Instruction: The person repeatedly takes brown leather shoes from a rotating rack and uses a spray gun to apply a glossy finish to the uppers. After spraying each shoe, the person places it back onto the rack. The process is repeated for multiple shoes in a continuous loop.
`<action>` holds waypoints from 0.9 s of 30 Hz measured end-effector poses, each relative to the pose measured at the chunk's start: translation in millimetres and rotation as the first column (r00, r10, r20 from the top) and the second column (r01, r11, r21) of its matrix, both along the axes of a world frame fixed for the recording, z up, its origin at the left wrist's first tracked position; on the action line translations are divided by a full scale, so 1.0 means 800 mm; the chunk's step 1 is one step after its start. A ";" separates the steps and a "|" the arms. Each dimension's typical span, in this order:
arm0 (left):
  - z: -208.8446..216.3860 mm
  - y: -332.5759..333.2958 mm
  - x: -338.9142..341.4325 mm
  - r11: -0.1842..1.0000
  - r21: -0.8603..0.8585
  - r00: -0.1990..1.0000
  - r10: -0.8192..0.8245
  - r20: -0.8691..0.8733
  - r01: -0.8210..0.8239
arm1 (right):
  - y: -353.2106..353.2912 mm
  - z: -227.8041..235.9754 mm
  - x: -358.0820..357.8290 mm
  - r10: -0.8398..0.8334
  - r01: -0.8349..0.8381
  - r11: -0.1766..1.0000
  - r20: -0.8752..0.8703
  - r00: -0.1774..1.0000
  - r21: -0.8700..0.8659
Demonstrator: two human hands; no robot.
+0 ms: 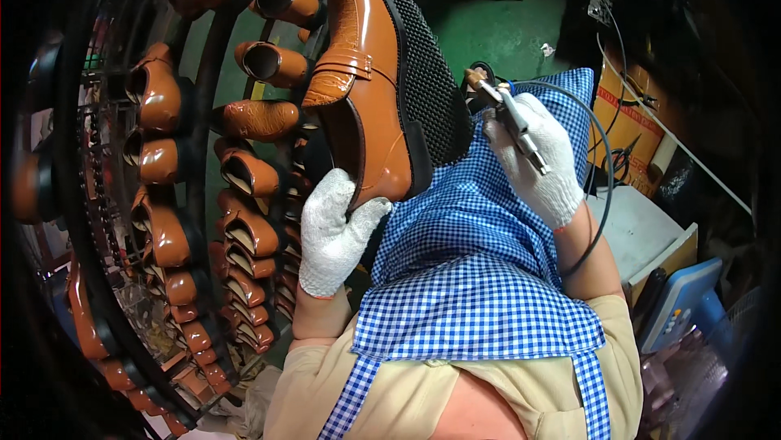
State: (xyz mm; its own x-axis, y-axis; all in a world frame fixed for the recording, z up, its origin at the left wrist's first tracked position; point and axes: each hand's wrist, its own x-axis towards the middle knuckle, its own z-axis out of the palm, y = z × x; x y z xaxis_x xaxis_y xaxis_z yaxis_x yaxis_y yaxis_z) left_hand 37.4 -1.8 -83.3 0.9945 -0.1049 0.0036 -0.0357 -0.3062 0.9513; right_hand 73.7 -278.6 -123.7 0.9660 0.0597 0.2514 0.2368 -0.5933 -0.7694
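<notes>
My left hand (pixel 329 232), in a white knit glove, is closed on the heel end of a glossy tan-brown loafer (pixel 381 147). The shoe is held up with its toe pointing away and its opening facing left; a strap crosses its creased vamp. In my right hand (pixel 541 159), also gloved, is a small silver metal gun (pixel 514 118) with a copper-coloured tip, and a thin hose (pixel 606 171) runs from it. The gun's tip points up and left, apart from the shoe. A black woven-textured surface (pixel 431 74) stands just behind the sole.
Racks to the left carry many similar brown shoes (pixel 159 159), close to my left arm. A blue checked apron (pixel 472 302) covers my lap. On the right are an orange carton (pixel 622 126), scissors (pixel 625 159), a pale open box (pixel 643 224) and a blue device with buttons (pixel 679 306).
</notes>
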 end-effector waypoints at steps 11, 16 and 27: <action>0.056 0.002 0.032 0.822 0.504 0.949 -0.315 0.014 0.266 | 0.007 -0.039 0.001 -0.047 0.046 0.997 0.016 0.999 0.064; 0.077 -0.005 0.039 0.948 0.278 0.988 -0.146 -0.057 0.156 | -0.001 -0.041 -0.011 -0.053 0.065 0.991 -0.100 0.994 0.116; 0.059 0.010 0.124 0.795 -0.600 0.683 -0.484 -0.546 0.084 | 0.002 -0.048 -0.019 -0.047 0.092 0.970 -0.201 0.979 0.223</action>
